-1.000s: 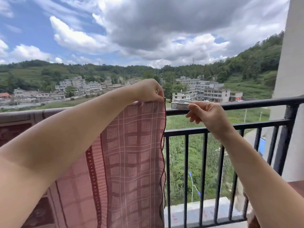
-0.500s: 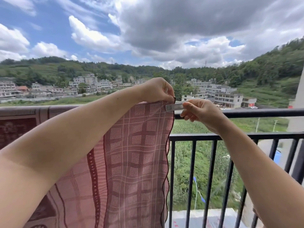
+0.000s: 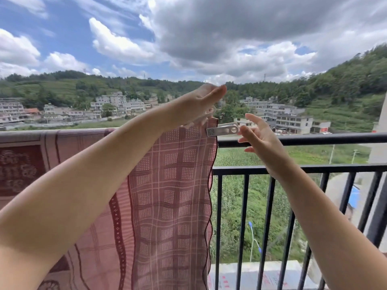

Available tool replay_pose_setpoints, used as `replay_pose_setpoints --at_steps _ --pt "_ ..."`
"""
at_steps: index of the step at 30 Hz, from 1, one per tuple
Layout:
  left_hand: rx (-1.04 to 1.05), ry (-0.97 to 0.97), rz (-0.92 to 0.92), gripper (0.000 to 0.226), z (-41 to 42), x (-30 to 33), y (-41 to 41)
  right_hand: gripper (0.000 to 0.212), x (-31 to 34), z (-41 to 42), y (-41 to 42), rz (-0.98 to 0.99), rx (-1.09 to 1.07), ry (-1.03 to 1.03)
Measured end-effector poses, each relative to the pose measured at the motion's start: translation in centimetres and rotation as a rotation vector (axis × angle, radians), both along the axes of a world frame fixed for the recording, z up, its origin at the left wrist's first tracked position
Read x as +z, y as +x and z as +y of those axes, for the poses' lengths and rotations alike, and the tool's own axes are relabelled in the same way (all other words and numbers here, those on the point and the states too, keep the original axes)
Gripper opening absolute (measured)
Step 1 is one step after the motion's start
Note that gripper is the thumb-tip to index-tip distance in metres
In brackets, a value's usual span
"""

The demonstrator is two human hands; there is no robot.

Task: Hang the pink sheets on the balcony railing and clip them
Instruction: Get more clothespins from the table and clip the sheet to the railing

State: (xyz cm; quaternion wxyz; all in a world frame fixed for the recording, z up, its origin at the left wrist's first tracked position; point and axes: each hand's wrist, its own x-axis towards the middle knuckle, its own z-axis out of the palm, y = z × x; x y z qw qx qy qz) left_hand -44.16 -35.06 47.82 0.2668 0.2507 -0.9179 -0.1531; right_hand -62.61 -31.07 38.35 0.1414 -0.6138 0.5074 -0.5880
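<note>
Right hand [image 3: 258, 137] has released the clip [image 3: 223, 130], fingers now spread just beside it. Clip grips pink sheet [image 3: 173, 185] corner on railing [image 3: 314, 139]. Left hand [image 3: 201, 103] lifted, holding spare clips [image 3: 209, 114].

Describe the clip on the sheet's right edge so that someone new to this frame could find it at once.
Follow the black balcony railing leftward to where the pink checked sheet hangs over it. At the sheet's top right corner a white clip lies sideways, just left of the open right hand. Its grey dotted pad sets it apart.
</note>
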Motion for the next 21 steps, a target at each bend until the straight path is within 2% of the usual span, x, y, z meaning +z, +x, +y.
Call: replay_pose_setpoints --at_steps 1,3,5,7,9,10,12,14,17,21 --pt "-0.030 0.042 0.042 0.050 1.1 -1.4 0.3 0.065 -0.6 0.5 0.1 -0.019 -0.073 -0.081" --pt "-0.068 0.141 0.065 0.054 2.8 -5.5 0.4 0.035 -2.5 1.6 1.0 -0.058 -0.139 -0.179" --pt "-0.053 0.283 0.022 0.058 3.7 -10.6 0.2 0.017 -5.7 2.9 2.9 -0.052 -0.086 -0.081" --pt "-0.014 0.404 0.016 0.069 3.9 -15.9 0.2 0.020 -9.6 4.1 5.2 -0.010 -0.013 0.121" --pt "0.000 0.466 0.003 0.093 4.1 -20.5 0.7 0.022 -14.1 5.2 7.2 0.020 -0.007 0.300" --pt "-0.010 0.473 -0.034 0.105 4.3 -22.7 1.1 0.019 -16.3 5.7 8.0 0.008 -0.023 0.373" --pt "-0.023 0.472 -0.158 0.113 4.7 -26.6 1.9 0.018 -20.4 7.0 9.3 -0.047 -0.051 0.483" --pt "-0.047 0.449 -0.274 0.106 5.3 -30.3 2.7 0.024 -23.9 8.5 10.2 -0.122 -0.054 0.571" --pt "-0.082 0.391 -0.425 0.079 6.6 -34.8 3.6 0.027 -28.1 11.0 11.6 -0.332 -0.012 0.688" --pt "-0.111 0.320 -0.496 0.075 7.8 -39.1 3.9 0.022 -32.2 12.8 12.5 -0.622 0.020 0.840"
